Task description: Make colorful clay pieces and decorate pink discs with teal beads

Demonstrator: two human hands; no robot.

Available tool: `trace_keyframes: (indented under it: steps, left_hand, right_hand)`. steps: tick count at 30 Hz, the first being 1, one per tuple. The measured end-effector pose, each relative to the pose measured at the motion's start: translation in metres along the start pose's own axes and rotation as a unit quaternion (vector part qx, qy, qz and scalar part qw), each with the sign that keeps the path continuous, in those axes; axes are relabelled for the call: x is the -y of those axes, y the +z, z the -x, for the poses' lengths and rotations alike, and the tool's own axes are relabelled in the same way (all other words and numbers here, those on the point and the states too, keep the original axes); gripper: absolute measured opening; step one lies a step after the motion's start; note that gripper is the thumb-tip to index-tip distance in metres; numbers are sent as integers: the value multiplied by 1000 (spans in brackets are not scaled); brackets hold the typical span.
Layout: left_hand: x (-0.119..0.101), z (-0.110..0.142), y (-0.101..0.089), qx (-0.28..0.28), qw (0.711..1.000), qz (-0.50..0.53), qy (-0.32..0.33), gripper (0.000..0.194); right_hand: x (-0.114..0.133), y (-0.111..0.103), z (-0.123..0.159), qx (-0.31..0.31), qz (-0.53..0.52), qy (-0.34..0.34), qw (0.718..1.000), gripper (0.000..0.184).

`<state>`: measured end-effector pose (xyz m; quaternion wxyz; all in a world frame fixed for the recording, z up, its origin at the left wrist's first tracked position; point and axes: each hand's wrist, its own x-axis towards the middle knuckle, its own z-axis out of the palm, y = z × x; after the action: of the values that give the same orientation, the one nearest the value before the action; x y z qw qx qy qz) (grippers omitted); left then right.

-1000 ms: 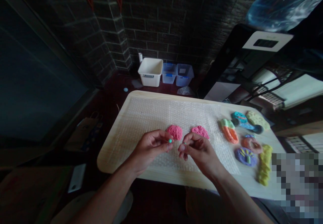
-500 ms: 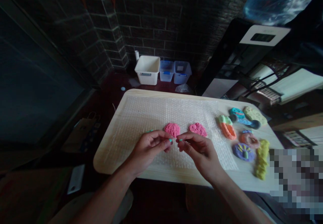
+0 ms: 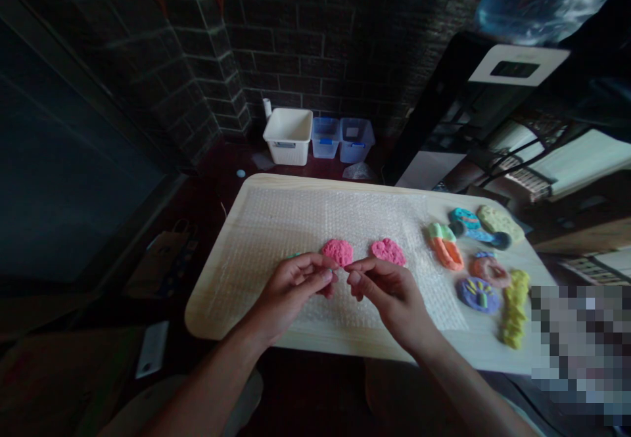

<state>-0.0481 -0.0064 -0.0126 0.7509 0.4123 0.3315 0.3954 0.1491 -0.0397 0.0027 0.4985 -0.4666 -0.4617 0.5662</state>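
the left hand (image 3: 298, 284) and right hand (image 3: 389, 290) pinch thumb and forefinger together, anything held too small to tell.

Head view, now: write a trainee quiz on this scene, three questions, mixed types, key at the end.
1. What lies directly under the right pink clay lump?
A) a cloth
B) bubble wrap
C) a sheet of cardboard

2. True or false: the purple clay disc lies to the left of the yellow clay strip.

3. Fill in the number: beyond the table, ___ blue-tinted bins stand to the right of the white bin.

Key: 1 B; 2 true; 3 two.
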Motion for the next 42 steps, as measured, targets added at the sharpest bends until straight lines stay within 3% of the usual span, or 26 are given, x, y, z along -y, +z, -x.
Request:
trace_keyframes:
  steps: [7,11,19,42]
  left_hand:
    - [1,-1,2,-3,999,34,-13,18]
    - [2,0,1,-13,1000,18,-11,22]
    - [5,0,5,-29,999,-28,15,22]
    - [2,1,10,-36,999,-27,18,25]
  right_hand:
    - [-2,0,-1,19,-7,-17,1000,16]
    - [-4,-1,-1,-3,-3,-26,1000,16]
    - [-3,1,4,-20,89,-96,991,8]
    - [-5,2,6,2,187,-174,967,11]
